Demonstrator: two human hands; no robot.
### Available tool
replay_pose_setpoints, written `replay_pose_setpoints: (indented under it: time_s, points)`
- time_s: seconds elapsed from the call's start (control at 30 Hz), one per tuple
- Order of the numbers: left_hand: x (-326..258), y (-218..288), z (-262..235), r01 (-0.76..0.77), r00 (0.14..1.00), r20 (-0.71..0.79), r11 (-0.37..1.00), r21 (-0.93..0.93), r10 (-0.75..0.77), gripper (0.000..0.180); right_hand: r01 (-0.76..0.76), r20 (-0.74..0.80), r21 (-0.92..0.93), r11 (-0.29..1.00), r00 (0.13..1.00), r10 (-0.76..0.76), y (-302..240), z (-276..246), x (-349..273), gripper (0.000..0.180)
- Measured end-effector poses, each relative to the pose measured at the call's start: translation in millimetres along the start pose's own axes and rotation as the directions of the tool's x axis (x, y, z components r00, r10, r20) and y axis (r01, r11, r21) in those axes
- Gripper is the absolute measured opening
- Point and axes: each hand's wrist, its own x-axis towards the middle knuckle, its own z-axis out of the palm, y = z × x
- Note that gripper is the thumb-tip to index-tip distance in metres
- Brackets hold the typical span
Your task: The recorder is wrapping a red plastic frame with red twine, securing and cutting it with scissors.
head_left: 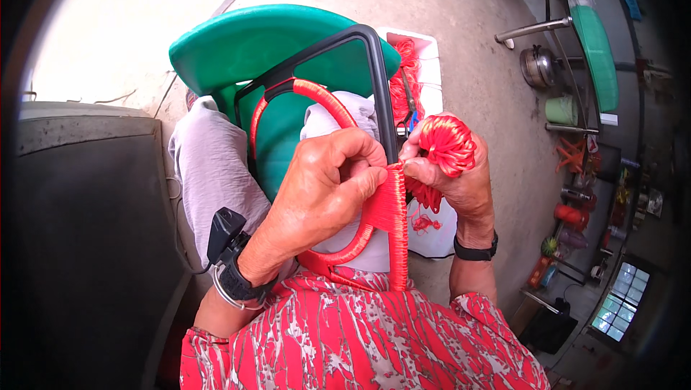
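Observation:
A dark frame [379, 73] with a ring [325, 101] inside it stands over my lap, partly wrapped in shiny red cord. The red wrapping [392, 210] covers the near part of its right bar, and the bar beyond is bare. My left hand [335, 170] pinches the cord at the edge of the wrapping, thumb against forefinger. My right hand [457, 174] is closed around a bundle of red cord [448, 145], its thumb and forefinger close to the bar. More red loops hang beneath that hand.
A green plastic stool [216, 52] stands before my knees. Behind the frame, a white box [430, 66] holds more red cord [407, 73] and scissors. A dark cabinet [86, 232] is at the left. A rack with a metal pot [538, 66] stands at the right.

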Motion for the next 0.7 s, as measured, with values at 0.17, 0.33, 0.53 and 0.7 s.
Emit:
replay_pose_setpoints:
  time_s: [0.17, 0.33, 0.53, 0.7]
  points:
    - [0.3, 4.2, 3.2, 0.195, 0.974, -0.036, 0.912, -0.362, -0.222, 0.006, 0.041, -0.036, 0.009, 0.999, 0.999, -0.041, -8.1, 3.4, 4.2, 0.034]
    - [-0.1, -0.2, 15.8, 0.1, 0.972, -0.181, 0.959, -0.265, -0.151, 0.005, 0.101, -0.067, -0.176, 0.979, 0.991, -0.114, -11.6, 7.1, 7.1, 0.031]
    - [2.3, -6.5, 23.4, -0.199, 0.91, -0.339, 0.969, 0.144, 0.237, 0.009, 0.053, -0.071, 0.094, 0.994, 0.996, -0.046, -1.9, 13.3, 4.6, 0.02]
    - [4.1, -4.7, 23.4, -0.246, 0.889, -0.342, 0.947, 0.205, 0.305, 0.011, 0.076, -0.076, 0.106, 0.991, 0.995, -0.069, -0.4, 13.9, 0.6, 0.017]
